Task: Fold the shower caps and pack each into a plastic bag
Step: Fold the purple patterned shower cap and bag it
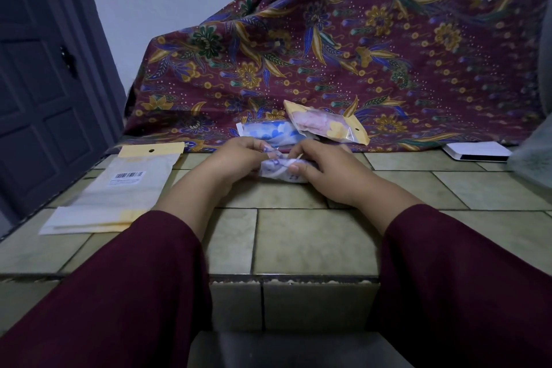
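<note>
Shower cap (280, 170), crumpled purple-white bundle

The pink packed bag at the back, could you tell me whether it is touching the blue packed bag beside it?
Touching. In the head view the pink packed bag leans with its lower left end overlapping the blue packed bag.

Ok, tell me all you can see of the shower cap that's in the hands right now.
The shower cap is a thin, crinkly, plastic-looking sheet, white with a purple print, already gathered into a small compact bundle lying roughly sideways. It sits low over the tiled surface, in front of two packed bags. The left hand holds its left end and the right hand pinches its right end, thumb on the near side. Most of it is hidden by the fingers; whether it touches the tiles I cannot tell.
</note>
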